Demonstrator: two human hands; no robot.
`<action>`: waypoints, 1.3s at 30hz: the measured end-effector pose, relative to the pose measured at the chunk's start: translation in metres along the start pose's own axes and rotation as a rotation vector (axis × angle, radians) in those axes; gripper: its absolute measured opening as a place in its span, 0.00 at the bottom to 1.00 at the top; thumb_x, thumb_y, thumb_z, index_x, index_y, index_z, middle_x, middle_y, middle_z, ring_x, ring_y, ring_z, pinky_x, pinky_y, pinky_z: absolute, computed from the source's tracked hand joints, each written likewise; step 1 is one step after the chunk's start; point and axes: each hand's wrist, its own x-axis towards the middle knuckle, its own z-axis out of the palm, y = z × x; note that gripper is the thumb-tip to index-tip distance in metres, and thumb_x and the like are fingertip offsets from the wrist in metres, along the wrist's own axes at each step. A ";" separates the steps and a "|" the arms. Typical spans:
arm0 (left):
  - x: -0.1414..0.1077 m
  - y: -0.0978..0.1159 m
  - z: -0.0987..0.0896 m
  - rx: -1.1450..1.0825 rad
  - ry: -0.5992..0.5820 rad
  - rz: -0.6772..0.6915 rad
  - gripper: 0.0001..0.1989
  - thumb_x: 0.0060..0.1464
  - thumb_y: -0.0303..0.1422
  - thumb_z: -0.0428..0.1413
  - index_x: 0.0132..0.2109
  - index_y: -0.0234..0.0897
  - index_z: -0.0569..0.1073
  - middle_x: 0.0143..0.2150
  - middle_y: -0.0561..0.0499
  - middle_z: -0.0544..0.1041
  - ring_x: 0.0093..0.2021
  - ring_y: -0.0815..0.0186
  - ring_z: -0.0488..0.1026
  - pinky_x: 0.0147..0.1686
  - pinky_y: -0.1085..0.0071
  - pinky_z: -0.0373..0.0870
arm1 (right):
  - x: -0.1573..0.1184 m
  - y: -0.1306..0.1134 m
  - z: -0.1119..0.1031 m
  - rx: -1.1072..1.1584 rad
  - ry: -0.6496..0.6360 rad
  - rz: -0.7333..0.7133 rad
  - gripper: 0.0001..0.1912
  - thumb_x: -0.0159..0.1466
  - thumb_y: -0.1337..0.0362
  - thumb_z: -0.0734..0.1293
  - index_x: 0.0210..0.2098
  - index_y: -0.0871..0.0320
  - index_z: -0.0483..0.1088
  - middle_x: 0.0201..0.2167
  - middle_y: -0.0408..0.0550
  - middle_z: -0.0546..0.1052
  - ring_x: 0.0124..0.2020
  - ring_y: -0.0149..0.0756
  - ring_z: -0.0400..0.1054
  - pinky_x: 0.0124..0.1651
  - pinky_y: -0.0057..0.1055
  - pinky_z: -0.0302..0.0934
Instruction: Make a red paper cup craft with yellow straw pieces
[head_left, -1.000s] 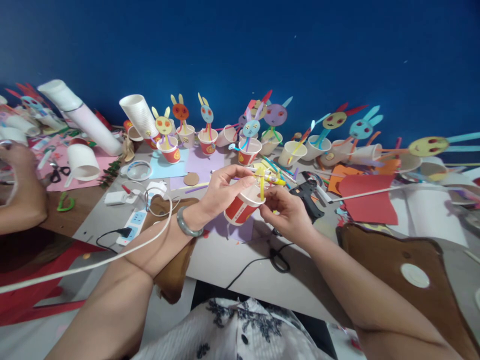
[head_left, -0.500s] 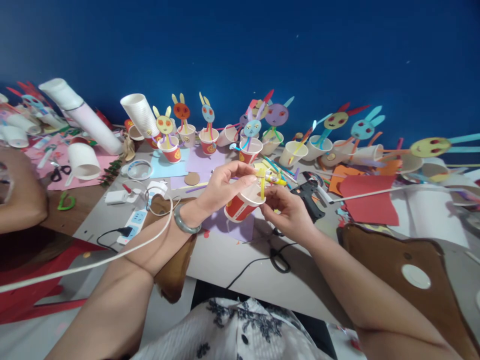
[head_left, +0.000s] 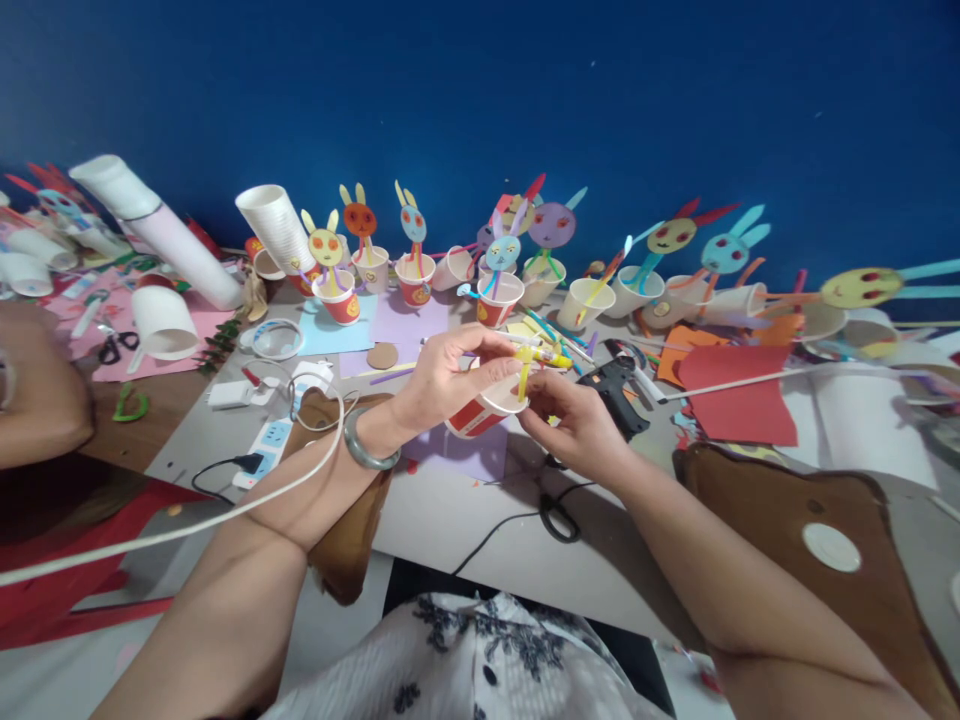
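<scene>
A red and white paper cup is tilted between my hands, its mouth facing up and toward the right. A yellow paper strip stands at its right rim. My left hand reaches across the cup's mouth, thumb and fingers closed at the strip's upper end. At the rim beside the strip's lower part, my right hand has its thumb and fingers closed on the cup's edge; its fingertips are partly hidden. Just behind lies a yellow glue tube or marker.
Several cups with paper rabbit figures line the blue wall. A black glue gun lies right of my hand, near red paper. A power strip and white cable are at left. Black scissors lie in front. Another person's arm rests at far left.
The cup has tilted slightly and shifted a little left. My left fingers have moved slightly over its mouth, and the yellow strip now shows more upright. My right hand has barely moved.
</scene>
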 end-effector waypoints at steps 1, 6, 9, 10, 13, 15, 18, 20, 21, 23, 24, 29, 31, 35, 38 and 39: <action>0.000 -0.001 0.000 0.009 0.002 0.013 0.10 0.59 0.39 0.64 0.40 0.37 0.79 0.38 0.49 0.83 0.38 0.68 0.78 0.39 0.72 0.74 | 0.000 -0.001 -0.001 -0.014 -0.006 -0.012 0.01 0.65 0.66 0.65 0.37 0.55 0.67 0.24 0.39 0.68 0.23 0.27 0.61 0.28 0.27 0.57; -0.001 -0.005 -0.001 0.051 0.003 0.061 0.08 0.61 0.37 0.61 0.41 0.37 0.76 0.38 0.50 0.81 0.38 0.68 0.77 0.42 0.71 0.74 | 0.003 -0.002 -0.006 -0.136 -0.027 -0.131 0.04 0.66 0.69 0.63 0.39 0.56 0.69 0.24 0.40 0.69 0.24 0.29 0.63 0.29 0.28 0.58; 0.000 -0.007 -0.002 0.068 -0.012 0.065 0.06 0.62 0.36 0.60 0.41 0.37 0.75 0.38 0.51 0.79 0.39 0.68 0.76 0.42 0.71 0.74 | 0.004 0.001 -0.008 -0.262 -0.039 -0.231 0.10 0.68 0.69 0.61 0.45 0.56 0.72 0.32 0.48 0.75 0.31 0.35 0.70 0.35 0.31 0.64; 0.000 -0.007 -0.002 0.071 -0.021 0.070 0.06 0.62 0.35 0.59 0.41 0.37 0.75 0.38 0.51 0.79 0.39 0.68 0.76 0.42 0.71 0.74 | 0.003 0.003 -0.008 -0.311 -0.044 -0.253 0.13 0.69 0.69 0.60 0.48 0.56 0.72 0.35 0.50 0.76 0.34 0.37 0.72 0.36 0.32 0.66; 0.001 -0.008 -0.001 0.073 -0.056 0.086 0.04 0.62 0.33 0.58 0.40 0.37 0.74 0.38 0.51 0.79 0.39 0.68 0.75 0.42 0.70 0.73 | 0.001 0.009 -0.009 -0.438 -0.068 -0.285 0.18 0.70 0.69 0.59 0.57 0.56 0.71 0.39 0.54 0.77 0.37 0.41 0.74 0.37 0.34 0.69; 0.001 -0.010 0.000 0.052 -0.055 0.075 0.06 0.62 0.35 0.59 0.40 0.37 0.75 0.38 0.50 0.79 0.39 0.68 0.76 0.42 0.70 0.73 | 0.000 0.012 -0.011 -0.476 -0.084 -0.284 0.20 0.70 0.68 0.58 0.59 0.56 0.71 0.40 0.55 0.78 0.38 0.42 0.75 0.38 0.35 0.70; 0.002 -0.011 0.000 0.003 -0.046 0.024 0.11 0.61 0.40 0.62 0.41 0.36 0.75 0.37 0.50 0.80 0.37 0.68 0.75 0.40 0.70 0.72 | 0.000 0.012 -0.013 -0.466 -0.072 -0.282 0.20 0.71 0.67 0.59 0.59 0.56 0.71 0.41 0.56 0.79 0.39 0.43 0.76 0.40 0.36 0.71; 0.002 -0.012 0.000 -0.019 -0.049 -0.008 0.14 0.59 0.43 0.63 0.40 0.36 0.75 0.36 0.50 0.79 0.37 0.69 0.75 0.39 0.71 0.72 | 0.001 0.010 -0.015 -0.407 -0.053 -0.283 0.19 0.71 0.65 0.60 0.58 0.55 0.72 0.41 0.55 0.79 0.39 0.43 0.76 0.41 0.36 0.70; 0.002 -0.013 0.000 -0.027 -0.045 -0.025 0.15 0.59 0.44 0.63 0.39 0.36 0.75 0.36 0.51 0.78 0.37 0.69 0.74 0.39 0.71 0.71 | 0.002 0.009 -0.015 -0.360 -0.040 -0.266 0.19 0.71 0.64 0.60 0.59 0.55 0.71 0.39 0.54 0.79 0.38 0.41 0.75 0.40 0.36 0.70; 0.003 -0.014 -0.001 -0.049 -0.030 -0.062 0.16 0.60 0.46 0.62 0.39 0.36 0.73 0.35 0.52 0.77 0.36 0.70 0.73 0.37 0.72 0.70 | 0.003 0.007 -0.013 -0.230 0.026 -0.179 0.18 0.71 0.61 0.63 0.59 0.55 0.70 0.33 0.48 0.77 0.32 0.37 0.73 0.37 0.34 0.69; 0.003 -0.014 -0.001 -0.060 -0.024 -0.083 0.16 0.60 0.46 0.62 0.40 0.37 0.73 0.34 0.52 0.76 0.35 0.70 0.72 0.35 0.72 0.69 | 0.003 0.007 -0.012 -0.153 0.077 -0.115 0.17 0.70 0.59 0.65 0.57 0.55 0.71 0.31 0.46 0.76 0.29 0.35 0.71 0.35 0.33 0.67; 0.002 -0.018 0.001 -0.089 0.002 -0.114 0.17 0.63 0.48 0.58 0.40 0.38 0.69 0.34 0.53 0.73 0.33 0.71 0.70 0.36 0.73 0.68 | 0.005 0.003 -0.008 0.123 0.174 0.101 0.16 0.64 0.49 0.72 0.35 0.56 0.72 0.28 0.45 0.76 0.24 0.31 0.66 0.27 0.30 0.61; 0.001 -0.018 0.003 -0.102 0.012 -0.109 0.17 0.64 0.48 0.57 0.41 0.38 0.68 0.34 0.53 0.72 0.33 0.72 0.70 0.37 0.72 0.69 | 0.005 0.002 -0.008 0.158 0.136 0.106 0.17 0.64 0.47 0.71 0.34 0.56 0.73 0.28 0.45 0.76 0.25 0.31 0.65 0.27 0.30 0.61; -0.001 -0.017 0.006 -0.142 0.033 -0.131 0.16 0.64 0.47 0.58 0.41 0.38 0.68 0.35 0.53 0.72 0.34 0.72 0.71 0.38 0.72 0.70 | 0.006 0.003 -0.008 0.125 0.128 0.075 0.17 0.66 0.48 0.70 0.39 0.56 0.76 0.32 0.48 0.79 0.28 0.33 0.69 0.30 0.30 0.63; -0.001 -0.016 0.007 -0.154 0.056 -0.141 0.16 0.64 0.46 0.58 0.41 0.38 0.68 0.34 0.53 0.72 0.34 0.72 0.71 0.39 0.72 0.70 | 0.005 0.005 -0.009 0.079 0.127 0.058 0.15 0.68 0.51 0.68 0.43 0.56 0.76 0.34 0.49 0.80 0.31 0.34 0.71 0.32 0.31 0.64; -0.001 -0.016 0.007 -0.157 0.060 -0.145 0.15 0.64 0.46 0.58 0.41 0.38 0.68 0.34 0.53 0.72 0.34 0.72 0.71 0.39 0.72 0.70 | 0.004 0.006 -0.009 0.065 0.126 0.053 0.14 0.69 0.51 0.68 0.44 0.56 0.76 0.34 0.49 0.81 0.31 0.35 0.71 0.32 0.31 0.64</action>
